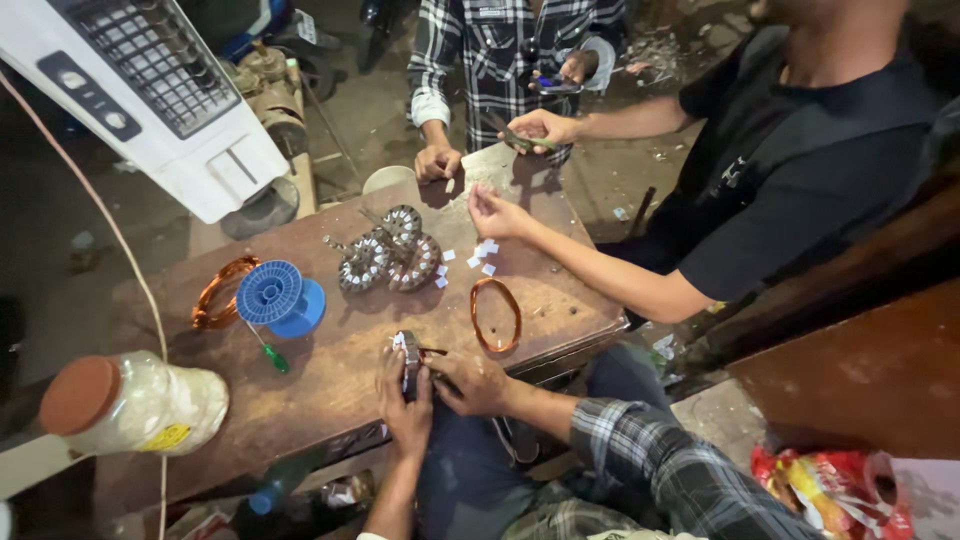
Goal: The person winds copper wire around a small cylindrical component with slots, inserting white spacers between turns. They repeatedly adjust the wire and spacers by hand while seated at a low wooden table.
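Note:
My left hand and my right hand together grip a round metal motor stator with copper winding at the near edge of the brown wooden table. Just beyond my right hand a loose copper wire coil lies flat. Three more wound stators are grouped at the table's middle, with small white paper bits to their right.
A blue plastic spool, a copper coil and a green-handled screwdriver lie left. A jar with a brown lid lies at near left. A white cooler stands far left. Two other people work opposite; one holds scissors.

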Demonstrator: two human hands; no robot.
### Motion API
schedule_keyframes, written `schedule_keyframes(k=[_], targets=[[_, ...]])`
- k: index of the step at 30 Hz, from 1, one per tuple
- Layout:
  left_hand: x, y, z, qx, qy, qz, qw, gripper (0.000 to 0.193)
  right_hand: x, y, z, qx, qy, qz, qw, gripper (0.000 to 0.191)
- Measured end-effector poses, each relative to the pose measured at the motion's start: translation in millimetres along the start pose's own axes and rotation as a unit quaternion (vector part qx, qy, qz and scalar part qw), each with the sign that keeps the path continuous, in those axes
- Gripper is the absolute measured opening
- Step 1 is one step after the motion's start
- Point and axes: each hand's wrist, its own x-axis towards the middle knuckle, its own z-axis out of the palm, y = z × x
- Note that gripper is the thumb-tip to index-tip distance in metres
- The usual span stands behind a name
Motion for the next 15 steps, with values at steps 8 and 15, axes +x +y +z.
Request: schedule_keyframes(k=[8,15], targets=[[1,16,-6,-0.029,-0.022,-0.044,0.998,0.036,-6,-7,-13,0.061,-0.011,0.006,0.998,0.057],[17,21,-23,-0.037,-0.076,0.006,0.996,0.041,6,-38,-28,0.039,-0.039,0.024,0.998,0.057]])
